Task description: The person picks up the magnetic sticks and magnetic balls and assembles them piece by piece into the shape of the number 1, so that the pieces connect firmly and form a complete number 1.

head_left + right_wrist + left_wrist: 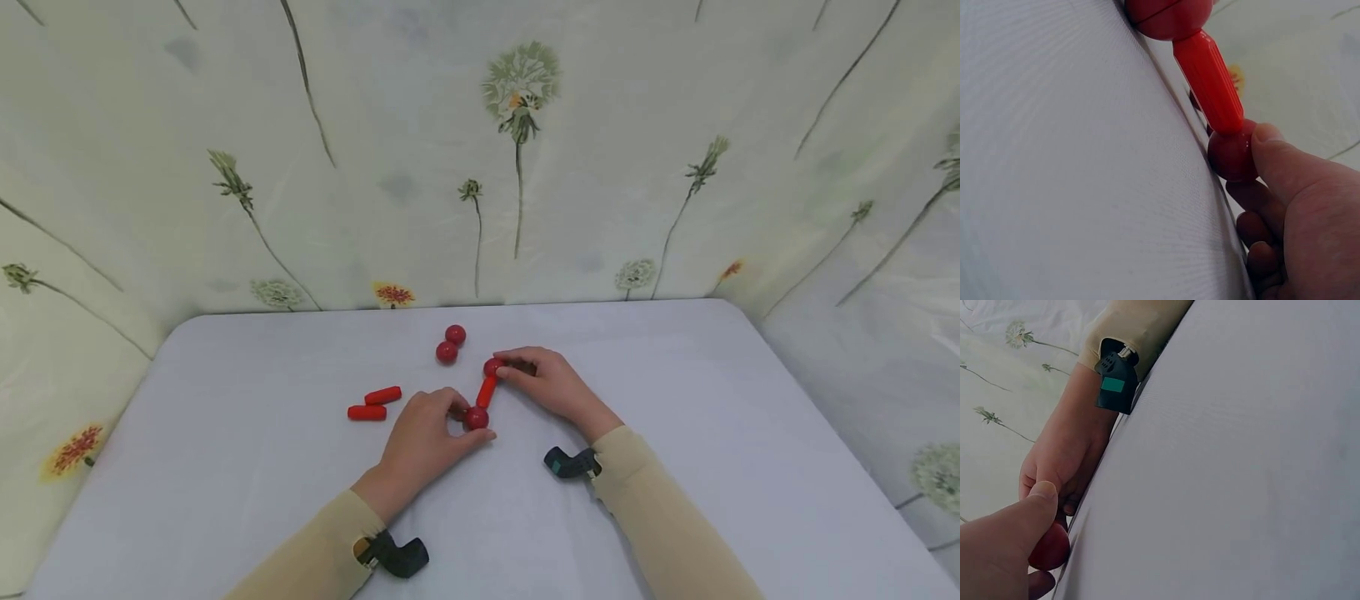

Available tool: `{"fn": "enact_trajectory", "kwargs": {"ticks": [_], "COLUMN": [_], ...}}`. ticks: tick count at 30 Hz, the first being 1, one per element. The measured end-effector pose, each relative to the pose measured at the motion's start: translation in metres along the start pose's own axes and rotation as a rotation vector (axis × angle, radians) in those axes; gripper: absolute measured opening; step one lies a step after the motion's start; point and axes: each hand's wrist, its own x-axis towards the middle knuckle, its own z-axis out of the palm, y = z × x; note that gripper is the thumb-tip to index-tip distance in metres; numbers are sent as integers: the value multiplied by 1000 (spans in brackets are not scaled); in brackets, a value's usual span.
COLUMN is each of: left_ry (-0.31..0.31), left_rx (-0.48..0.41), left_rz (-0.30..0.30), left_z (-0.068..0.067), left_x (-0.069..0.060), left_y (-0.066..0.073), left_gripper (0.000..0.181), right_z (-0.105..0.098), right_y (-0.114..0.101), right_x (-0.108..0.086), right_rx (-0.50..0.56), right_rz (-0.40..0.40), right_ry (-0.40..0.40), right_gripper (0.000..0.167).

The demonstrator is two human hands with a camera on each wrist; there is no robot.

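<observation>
Two dark red balls stand at the ends of a bright red ribbed rod point(487, 392), joined in a dumbbell shape on the white table. My left hand point(427, 433) holds the near ball point(477, 418) between thumb and fingers; the left wrist view shows the thumb point(1016, 525) along it. At the far ball point(1232, 153), my right hand point(551, 383) pinches with thumb and forefinger, its other fingers curled beneath. The rod point(1211, 84) meets both balls in the right wrist view. In the left wrist view the rod is hidden.
Beyond the hands lie two loose red balls, one farther point(455, 335) and one nearer point(447, 353). Left of the left hand are two loose red rods, an upper point(383, 395) and a lower point(367, 412). A flower-patterned cloth point(420, 150) rises behind the white table point(247, 467).
</observation>
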Motion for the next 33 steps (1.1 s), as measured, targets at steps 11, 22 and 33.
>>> {"fn": "enact_trajectory", "kwargs": {"ticks": [11, 22, 33], "left_ry": [17, 8, -7], "left_rx": [-19, -12, -19], "left_rz": [99, 93, 91], "left_z": [-5, -1, -3], "left_x": [-7, -6, -7], "left_y": [-6, -7, -6], "left_gripper": [40, 39, 38], "right_z": [3, 2, 2], "right_y": [0, 2, 0], "right_x": [3, 1, -1], "right_rx": [-1, -6, 1], "right_rz": [-7, -7, 3], "right_ry": [-2, 8, 12], "right_gripper": [42, 40, 39]}}
